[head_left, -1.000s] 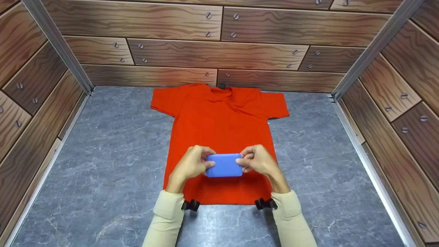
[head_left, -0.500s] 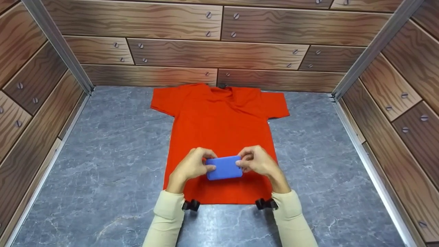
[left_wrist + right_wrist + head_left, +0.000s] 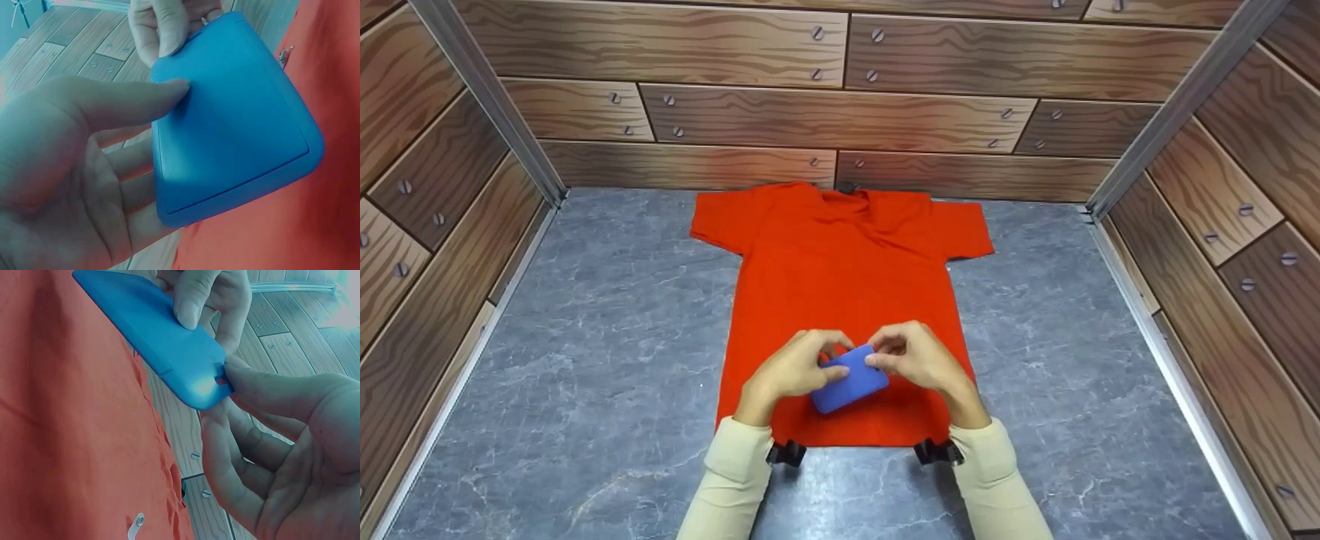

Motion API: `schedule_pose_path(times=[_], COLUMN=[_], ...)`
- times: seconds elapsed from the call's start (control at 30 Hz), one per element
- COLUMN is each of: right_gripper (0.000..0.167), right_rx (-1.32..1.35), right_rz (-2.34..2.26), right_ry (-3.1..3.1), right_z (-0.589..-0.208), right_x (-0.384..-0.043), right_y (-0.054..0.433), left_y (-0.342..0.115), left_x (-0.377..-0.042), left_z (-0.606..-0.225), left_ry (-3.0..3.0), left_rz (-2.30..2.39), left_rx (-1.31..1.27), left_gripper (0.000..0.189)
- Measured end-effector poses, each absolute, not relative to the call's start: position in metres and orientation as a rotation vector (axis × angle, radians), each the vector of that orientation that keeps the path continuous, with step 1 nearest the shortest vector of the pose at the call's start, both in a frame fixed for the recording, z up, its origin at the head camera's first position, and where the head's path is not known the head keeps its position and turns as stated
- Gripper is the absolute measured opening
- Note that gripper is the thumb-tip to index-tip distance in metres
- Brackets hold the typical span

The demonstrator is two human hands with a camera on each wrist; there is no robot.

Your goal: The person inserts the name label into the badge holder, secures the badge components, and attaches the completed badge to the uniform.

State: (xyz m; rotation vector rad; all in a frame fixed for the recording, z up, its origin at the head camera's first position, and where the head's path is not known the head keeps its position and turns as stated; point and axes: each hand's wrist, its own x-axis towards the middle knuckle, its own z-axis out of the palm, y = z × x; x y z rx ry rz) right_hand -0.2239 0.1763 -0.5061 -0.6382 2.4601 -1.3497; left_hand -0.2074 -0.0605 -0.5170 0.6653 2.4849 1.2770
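Observation:
A flat blue plastic case (image 3: 851, 386) with rounded corners is held above the red T-shirt (image 3: 847, 285), tilted so its right end sits higher in the head view. My left hand (image 3: 795, 367) pinches it near its left end; in the left wrist view the thumb presses the broad face of the case (image 3: 236, 124) while the other fingers lie behind. My right hand (image 3: 919, 360) pinches the opposite corner between thumb and fingertips. In the right wrist view, a small notch shows in the case (image 3: 163, 332) beside that thumb.
The T-shirt lies spread on a grey marbled floor (image 3: 622, 337), its collar toward the back wall (image 3: 735, 116). Wood-patterned panels (image 3: 1222, 217) and metal corner posts (image 3: 1170, 90) enclose the sides. Dark wrist mounts (image 3: 787, 454) sit below each wrist.
The case has turned from level to a slant, its left end dropping and its right end rising. Both hands have moved slightly inward, the left shifting right and a little lower.

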Motion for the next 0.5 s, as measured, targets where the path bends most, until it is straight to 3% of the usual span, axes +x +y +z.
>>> schedule_pose_path(times=[0.33, 0.5], right_gripper=[0.016, 0.019], right_rx=[-0.449, -0.541], right_rz=[-1.474, -1.388], right_ry=[2.456, 2.397], right_z=[-0.5057, -0.5058], right_x=[-0.2266, -0.2267], right_y=[0.1836, 0.1826], left_y=[-0.0654, -0.0665], left_x=[-0.2083, -0.2087], left_z=[-0.5161, -0.5152], left_ry=[2.522, 2.520], left_rz=[1.302, 1.349], left_rx=[0.642, 0.662], left_gripper=[0.023, 0.022])
